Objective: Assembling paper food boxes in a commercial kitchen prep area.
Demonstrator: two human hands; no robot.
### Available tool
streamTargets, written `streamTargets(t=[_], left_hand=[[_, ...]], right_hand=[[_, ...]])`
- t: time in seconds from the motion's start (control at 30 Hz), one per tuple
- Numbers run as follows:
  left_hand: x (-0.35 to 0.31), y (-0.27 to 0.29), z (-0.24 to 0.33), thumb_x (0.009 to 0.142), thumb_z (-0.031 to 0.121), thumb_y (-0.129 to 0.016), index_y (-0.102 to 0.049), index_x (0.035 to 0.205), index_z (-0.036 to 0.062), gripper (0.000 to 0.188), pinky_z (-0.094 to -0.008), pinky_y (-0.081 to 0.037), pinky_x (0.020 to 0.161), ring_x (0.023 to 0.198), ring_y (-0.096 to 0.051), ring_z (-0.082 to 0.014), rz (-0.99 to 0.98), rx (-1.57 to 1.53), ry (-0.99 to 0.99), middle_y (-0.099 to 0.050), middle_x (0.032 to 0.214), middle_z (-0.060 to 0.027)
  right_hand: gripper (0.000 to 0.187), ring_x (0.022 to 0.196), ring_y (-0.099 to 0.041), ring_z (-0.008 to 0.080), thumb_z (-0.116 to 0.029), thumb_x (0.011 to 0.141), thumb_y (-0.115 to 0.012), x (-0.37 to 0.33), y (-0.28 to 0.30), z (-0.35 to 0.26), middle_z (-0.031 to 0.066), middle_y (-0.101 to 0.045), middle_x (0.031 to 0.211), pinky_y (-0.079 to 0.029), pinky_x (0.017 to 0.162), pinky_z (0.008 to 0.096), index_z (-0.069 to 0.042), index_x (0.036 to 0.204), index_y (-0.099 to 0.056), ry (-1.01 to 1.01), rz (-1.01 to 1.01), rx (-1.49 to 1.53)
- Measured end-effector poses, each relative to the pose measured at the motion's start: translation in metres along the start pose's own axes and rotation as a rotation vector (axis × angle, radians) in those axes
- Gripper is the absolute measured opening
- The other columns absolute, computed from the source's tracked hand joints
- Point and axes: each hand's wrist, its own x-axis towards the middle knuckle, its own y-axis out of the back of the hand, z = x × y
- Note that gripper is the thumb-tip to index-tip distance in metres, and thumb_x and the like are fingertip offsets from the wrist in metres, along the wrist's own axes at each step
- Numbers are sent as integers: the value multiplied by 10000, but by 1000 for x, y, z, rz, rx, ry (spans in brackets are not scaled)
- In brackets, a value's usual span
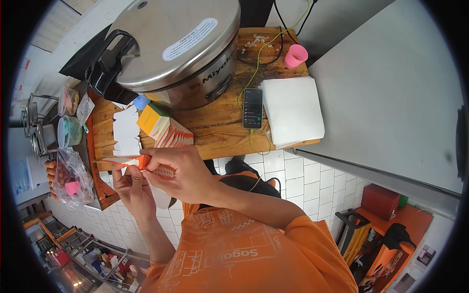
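Both hands are closed on a small orange-and-white patterned paper carton (122, 160) at the table's near edge. My left hand (134, 193) pinches it from below with thumb and fingers. From the right, my right hand (183, 171) grips its orange corner, and its fingers hide part of the carton. Just beyond stands a nested stack of similar patterned cartons (175, 134), with a yellow-and-green panel (152, 118) at its far left end. A white unfolded carton sheet (126, 129) lies to the left of that stack.
A large steel rice cooker (195, 83) fills the back of the wooden table (215, 129). To its right are a cabled phone (252, 110), a white paper stack (295, 115) and a pink cup (295, 56). Plastic tubs (70, 131) and a clear bag (73, 178) sit left.
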Motion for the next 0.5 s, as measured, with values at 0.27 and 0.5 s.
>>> streamTargets(t=[0.27,0.5], left_hand=[[1,1,-4,957,81,-610,-556,1089,24,153,-249,-517,779,860,-643,-118,15,-18,26,-687,938,-79],[-4,-4,2,896,35,-677,-693,873,-43,83,-252,-608,598,674,-656,-136,200,139,-71,-697,845,-112]], right_hand=[[91,722,-686,231,18,770,-727,-4,-1,3,159,-712,956,-525,653,262,29,832,-662,27,52,39],[183,853,-703,273,-16,765,-756,-6,-3,4,169,-667,1143,-567,696,324,1,935,-692,143,28,-239]])
